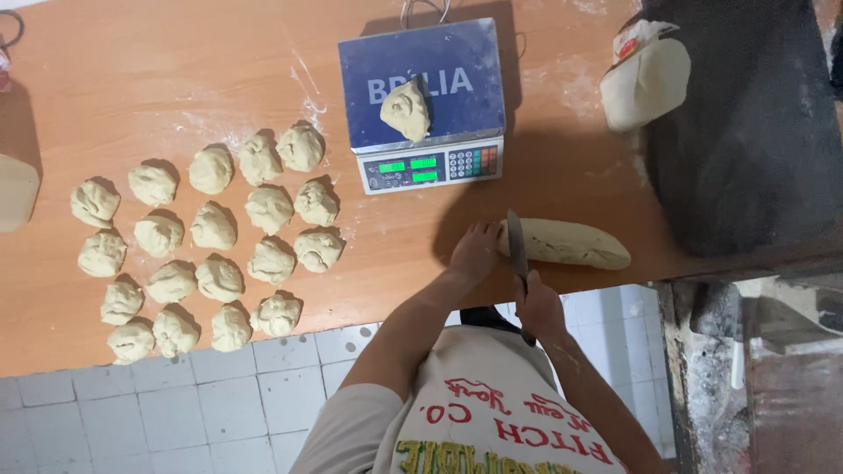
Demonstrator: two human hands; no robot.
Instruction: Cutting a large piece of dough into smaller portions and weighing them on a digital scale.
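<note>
A long log of pale dough [575, 243] lies near the front edge of the wooden table [158, 70]. My left hand [475, 250] presses on the log's left end. My right hand [537, 307] grips a knife [517, 247], whose blade stands across the log just right of my left hand. A cut lump of dough [406, 110] sits on the blue platform of a digital scale [426, 88] behind the log.
Several rounded dough pieces [211, 237] lie in rows on the left of the table. A larger dough mass in a plastic bag [645, 79] rests at the back right, beside a dark surface [746, 132]. White floor tiles [176, 404] show below the table edge.
</note>
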